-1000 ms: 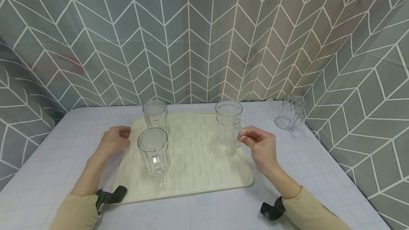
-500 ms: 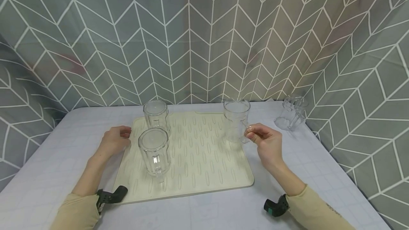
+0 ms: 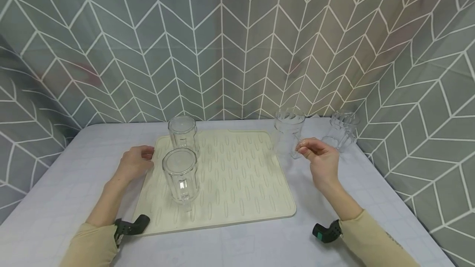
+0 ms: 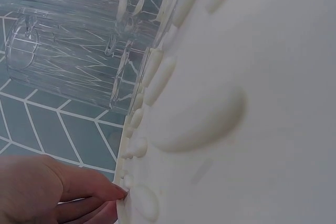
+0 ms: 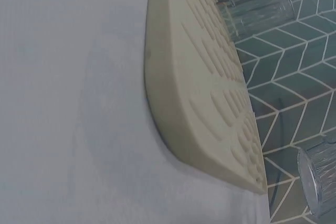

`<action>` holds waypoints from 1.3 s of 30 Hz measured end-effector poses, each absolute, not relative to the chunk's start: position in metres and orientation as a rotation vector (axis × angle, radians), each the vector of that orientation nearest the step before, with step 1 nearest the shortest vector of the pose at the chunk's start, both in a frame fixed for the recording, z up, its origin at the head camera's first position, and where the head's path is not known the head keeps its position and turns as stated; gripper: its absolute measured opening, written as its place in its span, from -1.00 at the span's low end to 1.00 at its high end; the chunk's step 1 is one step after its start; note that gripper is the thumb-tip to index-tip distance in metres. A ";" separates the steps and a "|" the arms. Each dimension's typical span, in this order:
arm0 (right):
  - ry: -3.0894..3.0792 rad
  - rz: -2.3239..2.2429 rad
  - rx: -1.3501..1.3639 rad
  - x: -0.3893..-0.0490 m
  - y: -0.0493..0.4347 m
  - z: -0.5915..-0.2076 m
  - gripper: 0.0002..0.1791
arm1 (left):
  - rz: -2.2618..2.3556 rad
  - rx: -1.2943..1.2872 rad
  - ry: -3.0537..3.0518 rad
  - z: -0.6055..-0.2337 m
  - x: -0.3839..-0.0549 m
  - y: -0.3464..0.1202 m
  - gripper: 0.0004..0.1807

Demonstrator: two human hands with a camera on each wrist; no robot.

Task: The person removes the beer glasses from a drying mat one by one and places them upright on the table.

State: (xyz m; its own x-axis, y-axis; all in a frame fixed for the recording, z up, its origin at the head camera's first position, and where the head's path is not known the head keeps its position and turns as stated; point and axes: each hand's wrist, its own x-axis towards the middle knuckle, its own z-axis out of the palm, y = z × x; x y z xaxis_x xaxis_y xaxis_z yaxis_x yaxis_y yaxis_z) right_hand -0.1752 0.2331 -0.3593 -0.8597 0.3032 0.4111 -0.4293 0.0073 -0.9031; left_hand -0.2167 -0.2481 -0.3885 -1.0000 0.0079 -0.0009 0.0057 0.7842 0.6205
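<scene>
My right hand [image 3: 322,162] pinches the handle of a clear glass mug [image 3: 288,133], held upright just past the right edge of the cream drying mat [image 3: 237,184]. Whether its base touches the table is hard to tell. In the right wrist view a mug [image 5: 319,179] shows partly at the right border; the hand is out of that view. My left hand [image 3: 134,162] rests at the mat's left edge, fingers loosely bent and fingertips touching the rim. Two upright clear glass mugs stand on the mat's left side, a rear mug [image 3: 182,133] and a front mug [image 3: 182,176].
Another clear glass mug [image 3: 340,131] stands on the white tablecloth [image 3: 237,246] at the back right, close behind my right hand. A patterned curtain [image 3: 222,44] closes off the back and the right side.
My right hand has carried its mug rightward and slightly back, from above the mat's right part to beyond its edge. The left hand and both mugs on the mat stay put.
</scene>
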 end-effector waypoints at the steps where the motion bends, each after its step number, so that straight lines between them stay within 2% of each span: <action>1: -1.780 1.907 0.124 -0.177 0.235 -0.360 -0.87 | 1.030 0.011 2.964 -0.389 -0.217 -0.248 -0.38; 16: -1.651 1.925 0.098 -0.193 0.255 -0.366 -0.82 | 1.035 0.002 2.975 -0.388 -0.215 -0.246 -0.39; 39: -1.674 1.865 -0.102 -0.208 0.292 -0.385 -0.94 | 1.038 -0.011 2.962 -0.389 -0.216 -0.247 -0.39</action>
State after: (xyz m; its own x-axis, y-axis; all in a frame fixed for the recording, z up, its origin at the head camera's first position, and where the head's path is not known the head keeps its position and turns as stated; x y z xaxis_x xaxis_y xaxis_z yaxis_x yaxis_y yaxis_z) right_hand -0.2076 0.2918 -0.3845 -0.8028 0.4893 0.3407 -0.3913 -0.0013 -0.9203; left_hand -0.2162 -0.2465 -0.3890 -1.0000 -0.0059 -0.0049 -0.0077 0.7814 0.6240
